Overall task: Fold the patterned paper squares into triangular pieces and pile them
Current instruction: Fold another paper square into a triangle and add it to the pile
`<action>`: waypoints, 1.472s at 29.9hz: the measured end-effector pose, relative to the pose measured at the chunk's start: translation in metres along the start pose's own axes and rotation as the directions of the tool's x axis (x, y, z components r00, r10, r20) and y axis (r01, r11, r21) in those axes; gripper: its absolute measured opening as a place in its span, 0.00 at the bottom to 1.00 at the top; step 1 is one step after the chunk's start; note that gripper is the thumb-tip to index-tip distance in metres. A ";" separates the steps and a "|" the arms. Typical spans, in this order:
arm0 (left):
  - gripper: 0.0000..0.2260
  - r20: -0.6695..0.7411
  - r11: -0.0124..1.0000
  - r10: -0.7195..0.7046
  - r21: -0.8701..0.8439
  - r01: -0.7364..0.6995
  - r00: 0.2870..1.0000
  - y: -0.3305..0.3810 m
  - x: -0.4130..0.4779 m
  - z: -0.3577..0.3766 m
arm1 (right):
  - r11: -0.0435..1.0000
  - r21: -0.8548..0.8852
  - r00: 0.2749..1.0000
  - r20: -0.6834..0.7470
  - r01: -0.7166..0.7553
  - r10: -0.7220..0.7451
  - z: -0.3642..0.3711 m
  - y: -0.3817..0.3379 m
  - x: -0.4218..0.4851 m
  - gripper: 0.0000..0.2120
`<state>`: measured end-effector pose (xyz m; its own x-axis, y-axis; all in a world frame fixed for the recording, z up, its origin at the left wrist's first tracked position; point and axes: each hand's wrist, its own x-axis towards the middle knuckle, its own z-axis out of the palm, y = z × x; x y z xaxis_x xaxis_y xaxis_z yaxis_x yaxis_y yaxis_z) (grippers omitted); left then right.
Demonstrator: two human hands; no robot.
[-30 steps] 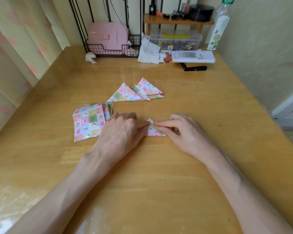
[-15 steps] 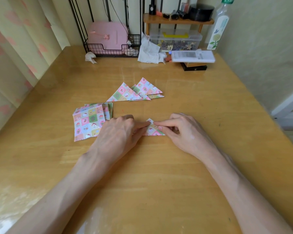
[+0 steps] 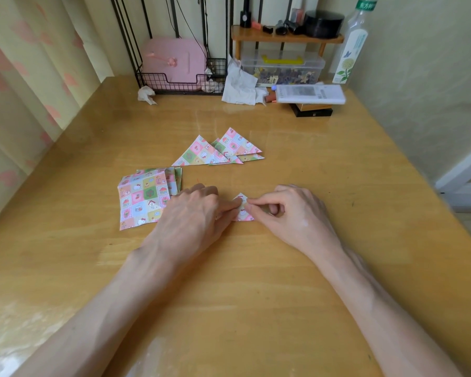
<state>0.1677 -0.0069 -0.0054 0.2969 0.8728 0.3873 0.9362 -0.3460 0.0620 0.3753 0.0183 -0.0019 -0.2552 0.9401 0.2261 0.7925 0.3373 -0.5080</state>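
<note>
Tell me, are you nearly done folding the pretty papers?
Not yet. A few folded triangles lie piled beyond the hands. The left hand presses and the right hand pinches a small folded piece now. A stack of unfolded squares waits beside the left hand, so several are left.

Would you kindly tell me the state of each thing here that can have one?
Small folded paper: lying flat, part folded.
Left hand: fingers press the paper.
Right hand: pinches the paper's edge.
Square sheets: unfolded, stacked.
Triangles: folded, overlapping pile.
Bottle: upright, capped.
Clear box: lid shut.
</note>
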 end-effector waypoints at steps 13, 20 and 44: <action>0.13 -0.021 0.985 -0.078 -0.156 0.074 0.997 0.001 0.001 0.000 | 0.995 0.056 0.995 -0.049 -0.082 0.085 0.012 -0.005 -0.001 0.12; 0.05 0.053 0.918 -0.105 -0.379 0.117 0.993 -0.001 0.003 0.001 | 0.997 0.038 0.997 -0.045 -0.067 0.069 0.012 -0.006 -0.002 0.13; 0.09 0.238 0.926 -0.158 -0.301 0.228 0.958 -0.021 0.010 -0.008 | 0.997 -0.078 1.000 -0.027 -0.012 0.009 0.013 -0.010 -0.007 0.19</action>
<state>0.1495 0.0064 0.0046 0.1810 0.9731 0.1425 0.8779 -0.2251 0.4227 0.3620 0.0094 -0.0092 -0.2324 0.9415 0.2440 0.8362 0.3215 -0.4442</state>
